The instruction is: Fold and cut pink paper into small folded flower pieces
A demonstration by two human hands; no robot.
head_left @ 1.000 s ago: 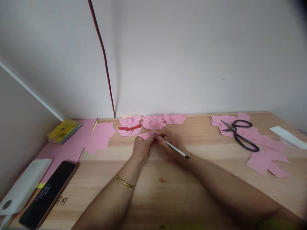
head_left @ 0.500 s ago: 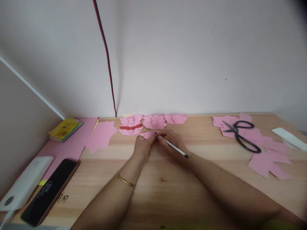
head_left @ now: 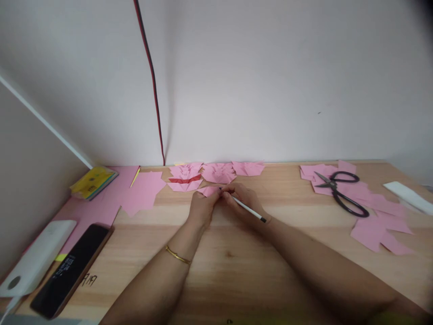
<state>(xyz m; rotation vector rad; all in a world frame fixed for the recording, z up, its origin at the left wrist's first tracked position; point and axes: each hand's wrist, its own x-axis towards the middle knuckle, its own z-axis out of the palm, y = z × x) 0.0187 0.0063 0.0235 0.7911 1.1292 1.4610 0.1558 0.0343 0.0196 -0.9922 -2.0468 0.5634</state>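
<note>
My left hand [head_left: 201, 208] pinches a small folded pink paper piece [head_left: 208, 191] against the wooden table [head_left: 237, 257]. My right hand [head_left: 244, 201] is closed around a thin white pencil [head_left: 249, 210] whose tip touches the same piece. Just beyond my hands, folded pink paper shapes [head_left: 218, 172] lie in a row along the wall, one with a red strip [head_left: 184, 179].
Black scissors [head_left: 341, 193] lie on pink paper scraps [head_left: 375, 225] at the right, with a white object [head_left: 407, 196] beyond. At the left are pink sheets [head_left: 135, 194], a yellow pad [head_left: 93, 181], a black phone [head_left: 72, 268] and a white device [head_left: 35, 259]. A red-black cable [head_left: 152, 81] hangs down the wall.
Both hands stay on the pink piece with the pencil; only the camera view has shifted slightly.
</note>
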